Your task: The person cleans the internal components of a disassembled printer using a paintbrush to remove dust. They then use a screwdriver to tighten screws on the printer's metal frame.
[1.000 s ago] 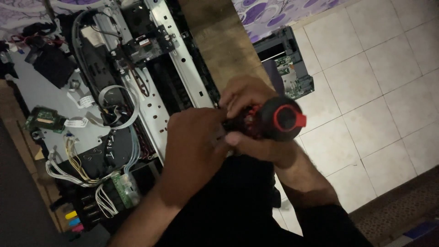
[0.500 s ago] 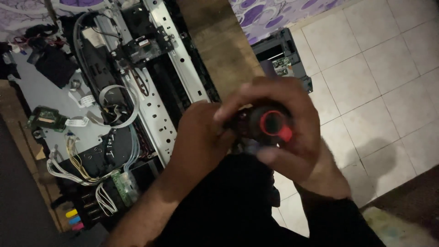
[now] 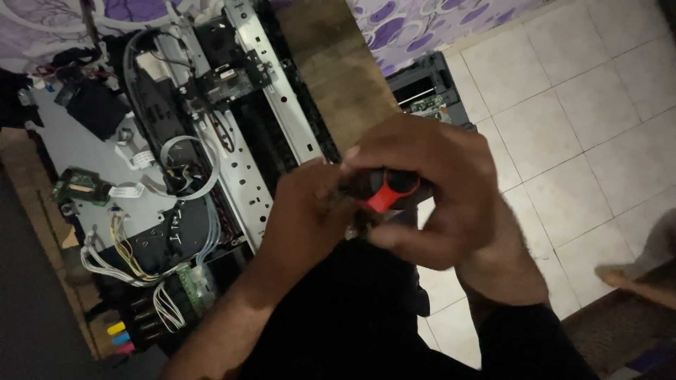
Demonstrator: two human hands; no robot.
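My right hand (image 3: 440, 186) is wrapped over the black and red handle of a screwdriver (image 3: 386, 191), so only a red strip shows between the fingers. My left hand (image 3: 303, 218) is closed at the tool's front end, fingertips pinched against it; the shaft and tip are hidden. Both hands hover over a dark black part (image 3: 352, 309) right below them, too dim to make out.
An opened printer (image 3: 211, 162) lies at the left, with a metal rail (image 3: 282, 91), loose wires (image 3: 120, 253), a green circuit board (image 3: 77, 184) and coloured ink tanks (image 3: 120, 338). A black frame part (image 3: 429, 95) rests on the tiled floor (image 3: 577, 119). Purple patterned cloth (image 3: 422, 21) lies at the top.
My right hand has rolled over the screwdriver handle and now covers the round red end cap that faced me before. Both hands shifted slightly left. The printer has not moved.
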